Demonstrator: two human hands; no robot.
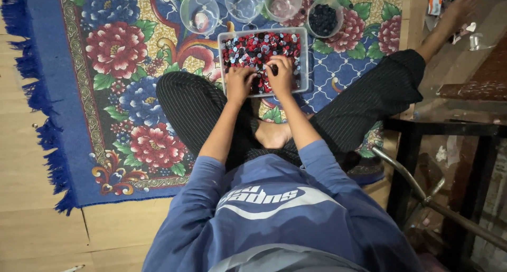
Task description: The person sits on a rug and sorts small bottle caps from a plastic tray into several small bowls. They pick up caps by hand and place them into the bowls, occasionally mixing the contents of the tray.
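A: Where are the hands seen?

B: Both are laid in the tray (303, 61), a clear rectangular one filled with small red, black and pale discs (259, 48). The tray is set on the rug (127, 66), just ahead of the crossed legs

A: How is the left hand (238, 83) held?

B: It is curled, fingers bent down into the discs at the tray's near edge. Whether anything is pinched cannot be told

A: And the right hand (280, 74)?

B: It is placed just beside the left, fingers bent and drawn together over the discs. A dark disc seems to be touched at the fingertips, but a firm hold cannot be made out

A: What is set beyond the tray?

B: Four round clear bowls are lined up along its far side. The left bowl (199, 12) and the second bowl (244, 3) look nearly bare, pinkish pieces are seen in the third bowl (283, 2), and the right bowl (323, 17) is filled with dark pieces

A: Anything else?

B: A dark table frame (417, 145) is seen at the right
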